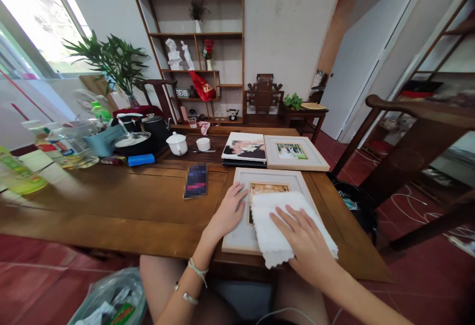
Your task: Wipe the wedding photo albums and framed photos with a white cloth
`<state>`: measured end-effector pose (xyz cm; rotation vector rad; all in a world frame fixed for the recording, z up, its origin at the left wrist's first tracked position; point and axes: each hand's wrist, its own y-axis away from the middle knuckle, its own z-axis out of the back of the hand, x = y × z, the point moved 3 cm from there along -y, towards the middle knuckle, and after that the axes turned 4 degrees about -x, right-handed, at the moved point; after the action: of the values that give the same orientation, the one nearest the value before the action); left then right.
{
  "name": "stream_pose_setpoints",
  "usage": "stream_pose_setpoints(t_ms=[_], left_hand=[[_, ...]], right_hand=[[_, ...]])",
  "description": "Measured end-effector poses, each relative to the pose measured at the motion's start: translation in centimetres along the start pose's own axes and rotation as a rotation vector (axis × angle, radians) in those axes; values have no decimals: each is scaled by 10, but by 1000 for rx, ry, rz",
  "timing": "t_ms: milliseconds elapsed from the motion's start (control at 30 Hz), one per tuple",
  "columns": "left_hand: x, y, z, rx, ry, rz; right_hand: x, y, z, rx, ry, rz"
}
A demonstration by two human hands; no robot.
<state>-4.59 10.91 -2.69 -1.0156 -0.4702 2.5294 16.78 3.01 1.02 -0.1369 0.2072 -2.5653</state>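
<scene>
A light wooden picture frame [237, 238] with a white mat and a brown printed picture [272, 186] lies flat at the table's front edge. My left hand [230, 211] rests on its left side, fingers extended and lying on the surface. Across the frame's lower right part is spread a white cloth [272, 226] with a scalloped edge, which hides much of the picture. On top of the cloth my right hand [306, 243] presses flat, its fingers apart and not wrapped round it.
Behind the frame lie another picture frame [322, 162] and a photo-covered album [245, 148]. A phone [196, 180] is left of my hands. A lidded white cup [177, 144], a black pan [133, 143] and bottles [61, 147] stand farther left. A wooden chair [404, 152] is at right.
</scene>
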Motion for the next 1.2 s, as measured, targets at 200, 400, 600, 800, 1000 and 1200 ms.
stream_pose_setpoints(t_ms=[200,400,600,800,1000,1200], left_hand=[[-3,12,-1,-37,62,45],[-1,16,-4,-74,110,-1],[10,0,-5,-46,88,-57],[5,-2,-2,-61,134,-44],[17,-5,-3,-47,187,2],[24,-2,-4,-110,215,-77]], right_hand=[[2,-22,-6,-16,74,-93],[-15,-63,4,11,81,-102],[-37,-113,17,-86,84,-135],[1,-109,9,30,118,-94],[57,-66,17,187,93,10],[78,-17,4,-58,144,355]])
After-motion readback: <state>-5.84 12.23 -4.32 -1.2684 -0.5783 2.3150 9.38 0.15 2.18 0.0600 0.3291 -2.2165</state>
